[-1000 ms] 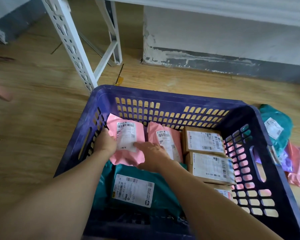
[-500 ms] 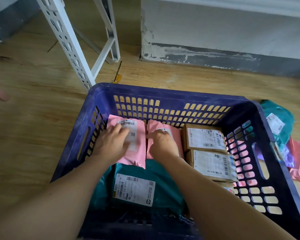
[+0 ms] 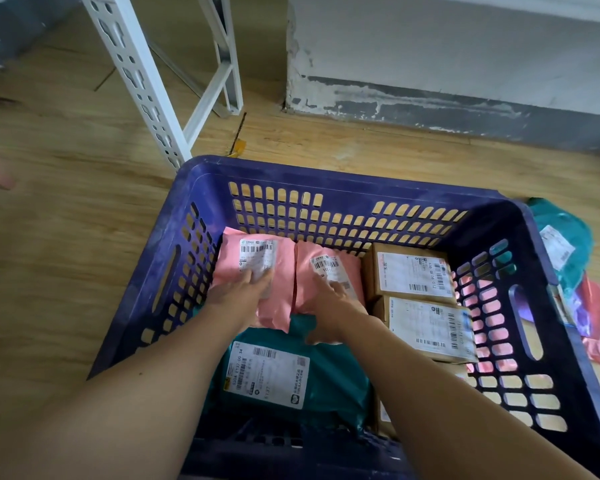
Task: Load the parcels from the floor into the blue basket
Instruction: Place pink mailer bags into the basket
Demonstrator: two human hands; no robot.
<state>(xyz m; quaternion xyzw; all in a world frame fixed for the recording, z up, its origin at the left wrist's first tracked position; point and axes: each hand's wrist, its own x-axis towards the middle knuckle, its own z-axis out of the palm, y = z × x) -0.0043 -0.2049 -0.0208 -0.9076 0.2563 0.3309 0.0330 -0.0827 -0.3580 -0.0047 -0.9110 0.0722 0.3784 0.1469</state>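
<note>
Settling pink parcels in the blue basket (image 3: 201, 209), centre frame.
Left hand (image 3: 236, 296) and right hand (image 3: 329, 303) press flat, fingers spread, on two pink parcels (image 3: 257, 271); next, probably, the floor parcels (image 3: 561, 251) at right.

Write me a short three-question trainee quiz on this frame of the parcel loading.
1. True or false: both pink parcels lie against the far wall of the blue basket.
2. Which parcel does the left hand touch? A) left pink parcel B) teal parcel C) a cardboard box
3. Where do unloaded parcels lie?

Key: 1 true. 2 A. 3 On the floor, right of the basket.
</note>
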